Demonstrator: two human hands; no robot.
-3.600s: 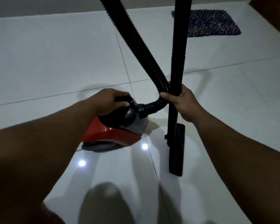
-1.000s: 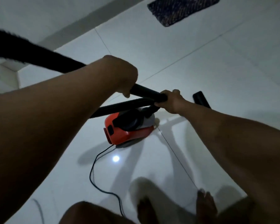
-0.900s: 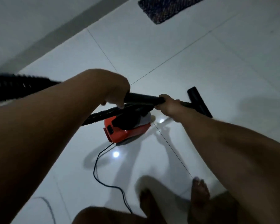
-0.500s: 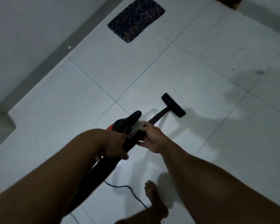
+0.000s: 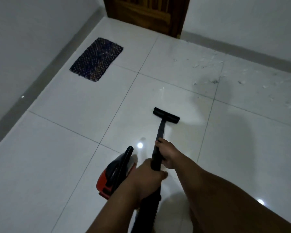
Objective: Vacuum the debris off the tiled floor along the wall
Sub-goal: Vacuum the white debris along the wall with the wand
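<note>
The black vacuum wand [image 5: 159,132] slopes down and away from me to its flat floor nozzle [image 5: 166,115], which rests on the white tiled floor [image 5: 74,148]. My right hand [image 5: 167,154] grips the wand higher along the tube, and my left hand [image 5: 146,179] grips it lower, where the ribbed hose [image 5: 148,209] joins. The red and black vacuum body [image 5: 115,174] sits on the floor just left of my hands. Pale scattered debris [image 5: 207,63] lies along the far wall [image 5: 242,22], beyond and right of the nozzle.
A dark woven mat [image 5: 97,58] lies by the left wall [image 5: 23,39]. A brown wooden door [image 5: 146,12] stands at the far corner. Grey skirting [image 5: 242,49] runs along both walls. More debris flecks [image 5: 272,98] lie at the right.
The wand has swung from lying across my body to pointing forward with the nozzle on the floor. My view has lifted and turned right, bringing the door and the debris along the wall into sight.
</note>
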